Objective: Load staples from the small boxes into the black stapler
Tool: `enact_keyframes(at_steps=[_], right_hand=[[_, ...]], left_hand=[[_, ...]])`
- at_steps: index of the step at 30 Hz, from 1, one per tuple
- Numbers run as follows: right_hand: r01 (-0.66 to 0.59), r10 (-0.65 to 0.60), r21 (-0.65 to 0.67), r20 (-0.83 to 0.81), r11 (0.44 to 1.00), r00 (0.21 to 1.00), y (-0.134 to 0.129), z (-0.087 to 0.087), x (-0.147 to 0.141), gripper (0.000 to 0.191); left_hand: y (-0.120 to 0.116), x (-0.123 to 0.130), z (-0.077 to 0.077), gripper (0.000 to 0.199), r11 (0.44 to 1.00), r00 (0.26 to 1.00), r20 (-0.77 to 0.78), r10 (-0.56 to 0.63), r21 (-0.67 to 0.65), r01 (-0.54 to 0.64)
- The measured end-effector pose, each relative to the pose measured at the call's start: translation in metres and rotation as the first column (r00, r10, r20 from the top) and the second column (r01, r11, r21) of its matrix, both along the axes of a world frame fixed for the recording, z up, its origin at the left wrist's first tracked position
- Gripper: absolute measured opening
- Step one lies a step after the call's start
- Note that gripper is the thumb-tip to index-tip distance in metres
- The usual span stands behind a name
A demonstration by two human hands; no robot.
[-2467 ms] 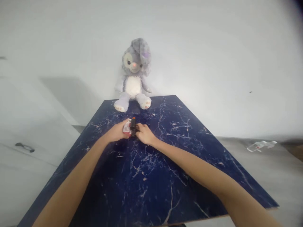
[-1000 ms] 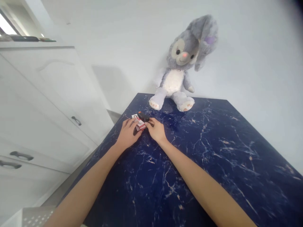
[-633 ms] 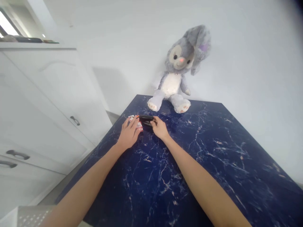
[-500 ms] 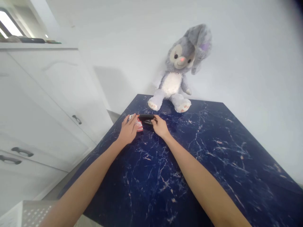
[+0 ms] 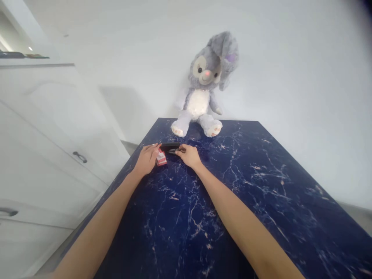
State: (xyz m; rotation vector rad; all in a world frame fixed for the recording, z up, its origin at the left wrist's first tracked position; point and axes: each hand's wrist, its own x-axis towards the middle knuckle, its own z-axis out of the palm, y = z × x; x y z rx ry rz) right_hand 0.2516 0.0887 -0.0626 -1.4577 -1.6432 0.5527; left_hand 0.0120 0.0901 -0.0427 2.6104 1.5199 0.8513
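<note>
A long black case-like object (image 5: 169, 146) lies toward the far left of the dark blue table, below the plush toy. My left hand (image 5: 147, 159) is closed at its left end, fingertips on its edge. Just under those fingers sits a small red-and-white box (image 5: 161, 158), partly covered by the hand. At the other end, my right hand (image 5: 190, 155) pinches a small dark item with a metallic shine (image 5: 175, 150), close against the black object. Its exact kind is too small to tell, and part of it is hidden by the fingers.
A grey plush rabbit (image 5: 199, 102) sits at the table's back edge against the white wall. The blue marble-patterned table (image 5: 221, 193) reaches toward me. White cabinets with dark handles (image 5: 80, 157) stand on the left.
The view has shifted, so everything appears further left. My right hand now pinches the dark item rather than reaching the black object's end; more of the red-and-white box shows.
</note>
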Motion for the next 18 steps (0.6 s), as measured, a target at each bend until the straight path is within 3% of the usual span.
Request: enact_keyframes(at_steps=[10,18], right_hand=[[0.032,-0.031,-0.017,0.067,0.999,0.997,0.002,0.002,0.0,0.013],[-0.103,0.103,-0.008,0.128,0.995,0.986,0.01,0.005,0.013,0.02]], left_hand=[[0.002,0.034,0.028,0.037,0.991,0.98,-0.148,0.129,-0.007,-0.131],[0.012,0.049,0.045,0.047,0.982,0.955,-0.249,0.158,-0.059,-0.178]])
